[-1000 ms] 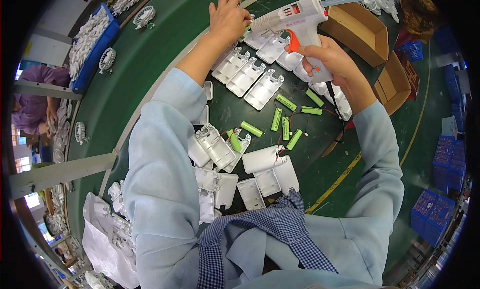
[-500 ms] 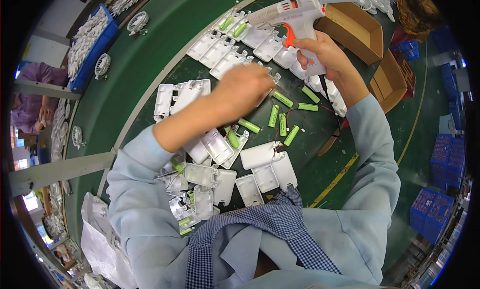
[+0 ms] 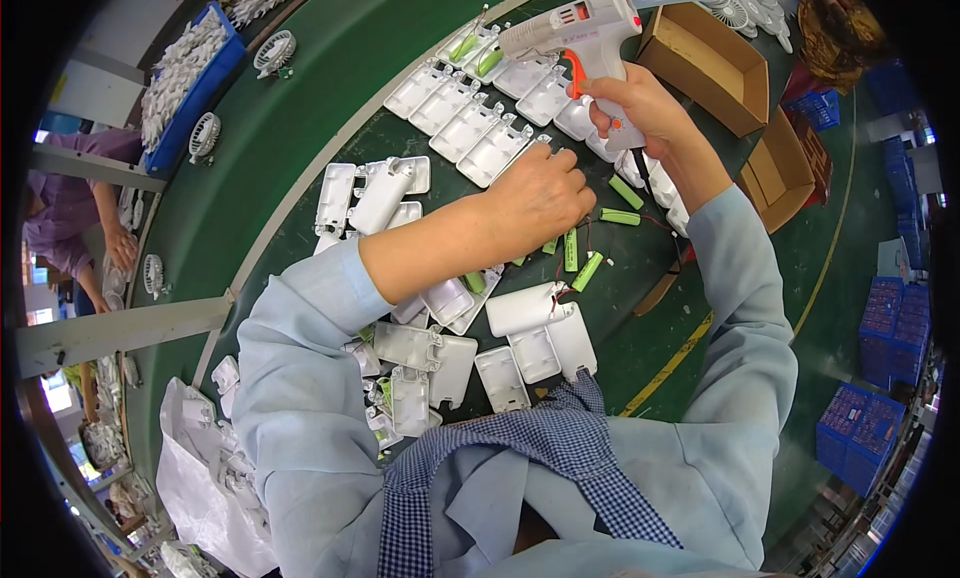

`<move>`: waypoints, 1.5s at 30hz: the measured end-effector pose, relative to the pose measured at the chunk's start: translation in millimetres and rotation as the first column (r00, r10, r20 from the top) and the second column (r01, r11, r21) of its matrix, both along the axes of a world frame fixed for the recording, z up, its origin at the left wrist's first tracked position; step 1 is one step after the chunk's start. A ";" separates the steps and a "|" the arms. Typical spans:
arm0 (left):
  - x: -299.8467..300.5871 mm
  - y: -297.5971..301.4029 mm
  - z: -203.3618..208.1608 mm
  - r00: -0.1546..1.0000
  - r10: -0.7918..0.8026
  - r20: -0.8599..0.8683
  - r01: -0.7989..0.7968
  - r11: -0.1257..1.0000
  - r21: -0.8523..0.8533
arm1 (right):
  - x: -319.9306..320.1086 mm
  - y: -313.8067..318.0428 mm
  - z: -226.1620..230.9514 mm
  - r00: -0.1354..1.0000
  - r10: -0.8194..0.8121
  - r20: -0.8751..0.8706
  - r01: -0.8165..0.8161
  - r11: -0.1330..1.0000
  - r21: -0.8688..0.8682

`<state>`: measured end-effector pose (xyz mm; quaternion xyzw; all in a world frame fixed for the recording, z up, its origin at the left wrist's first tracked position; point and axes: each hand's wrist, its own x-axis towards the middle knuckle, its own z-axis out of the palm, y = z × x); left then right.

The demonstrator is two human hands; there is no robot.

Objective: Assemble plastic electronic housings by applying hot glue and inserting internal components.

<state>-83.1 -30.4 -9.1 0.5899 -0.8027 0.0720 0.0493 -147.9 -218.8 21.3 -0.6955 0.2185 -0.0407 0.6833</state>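
My right hand [image 3: 640, 103] grips a white hot glue gun [image 3: 590, 26] by its handle, a finger close to the orange trigger [image 3: 575, 73]. The gun's nozzle end points left, over a row of open white plastic shells [image 3: 455, 106]. Near the end of that row, my left hand [image 3: 545, 200] is closed with its fingers curled under; whatever it holds is hidden. Green cylindrical batteries [image 3: 621, 217] with thin wires lie beside and partly beneath that hand. Two batteries [image 3: 489, 62] rest in shells at the far end.
More white shells [image 3: 410, 348] are piled near my left forearm. Open cardboard boxes [image 3: 705, 63] stand at the right. A blue bin of white parts [image 3: 190, 83] sits beyond the green belt [image 3: 290, 108]. At the far left is another person's hand [image 3: 122, 248].
My left hand has moved right and slightly nearer to me, over the batteries. The glue gun has shifted only a little.
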 end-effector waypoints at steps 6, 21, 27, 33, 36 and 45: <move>-0.2 -7.2 -6.9 1.000 -0.024 -0.010 0.023 0.994 -0.105 | -0.7 -0.8 -1.9 1.000 -0.009 -0.005 0.009 1.000 0.023; 8.5 17.4 23.7 0.464 0.442 -0.768 -0.128 0.891 0.436 | -21.8 -4.1 3.1 0.999 0.032 0.019 -0.033 0.999 0.018; 55.0 31.3 23.6 -0.383 0.452 -0.805 -0.160 0.826 0.540 | -47.8 -12.4 9.6 0.998 0.062 0.016 -0.062 0.998 -0.009; 96.0 20.3 26.6 -0.182 0.381 -0.907 -0.452 0.787 0.421 | -53.4 -10.8 3.8 0.995 0.075 -0.058 -0.077 0.997 -0.023; 106.1 1.4 24.1 0.075 0.321 -0.944 -0.539 0.810 0.233 | -52.9 -11.3 -0.6 0.995 0.079 -0.068 -0.081 0.996 -0.030; 132.7 -61.9 -3.3 0.808 0.441 -0.391 -0.577 0.728 -0.372 | -51.1 -3.5 2.0 1.000 -0.012 -0.017 0.012 1.000 -0.011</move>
